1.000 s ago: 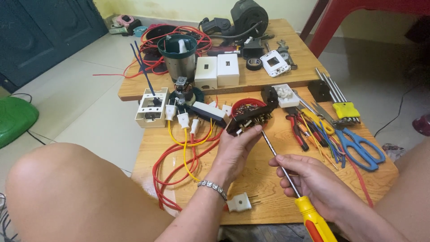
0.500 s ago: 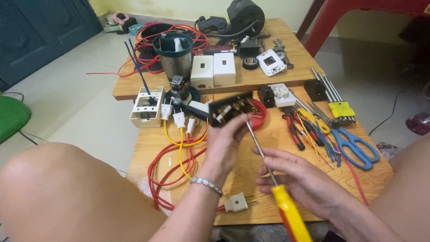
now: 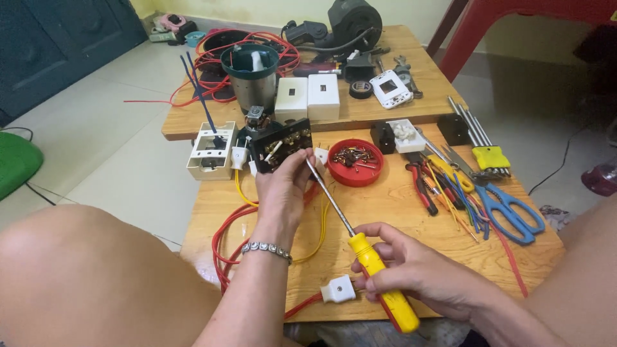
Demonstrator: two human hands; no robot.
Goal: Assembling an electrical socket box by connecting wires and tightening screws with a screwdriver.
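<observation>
The left hand (image 3: pixel 281 193) fingers closed around a black socket block (image 3: pixel 281 144); the right hand (image 3: pixel 411 270) gripped a yellow screwdriver (image 3: pixel 366 257) above the crowded wooden tabletop (image 3: pixel 398 205), on pale floor tiles (image 3: pixel 109 135).

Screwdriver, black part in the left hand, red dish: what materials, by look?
Screwdriver: glossy yellow handle, likely plastic; bright shaft, likely steel. Black part in the left hand: matte, probably moulded plastic, with brass-coloured terminals. Red dish: smooth, uniform colour, likely plastic.
</observation>
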